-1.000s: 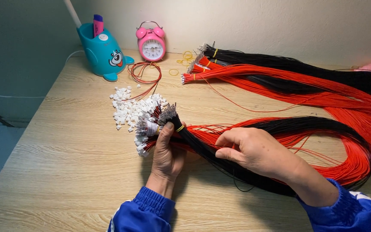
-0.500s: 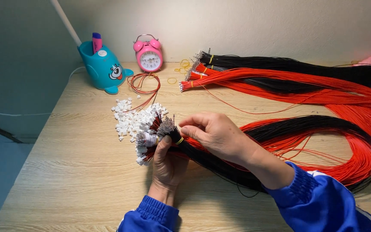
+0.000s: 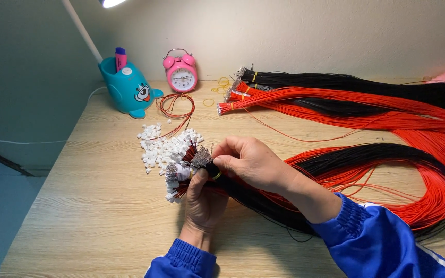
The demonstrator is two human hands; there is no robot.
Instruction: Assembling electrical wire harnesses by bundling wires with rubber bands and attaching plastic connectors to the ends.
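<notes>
My left hand (image 3: 202,201) grips a thick bundle of black and red wires (image 3: 387,170) near its end, where the wires carry metal tips and small white connectors (image 3: 178,172). A yellow band wraps the bundle by my thumb. My right hand (image 3: 248,160) reaches across and pinches at the metal tips of the black wires just above my left thumb. A pile of loose white plastic connectors (image 3: 158,146) lies on the wooden desk (image 3: 78,206), left of both hands.
A teal whale-shaped pen holder (image 3: 129,90) and a pink alarm clock (image 3: 181,73) stand at the back. Long bundles of red and black wires (image 3: 346,98) lie across the back right. A small red wire coil (image 3: 177,105) and yellow rubber bands (image 3: 217,87) lie near the clock.
My right hand has moved left from the bundle's middle up to the wire tips at my left hand. The view has shifted a little.
</notes>
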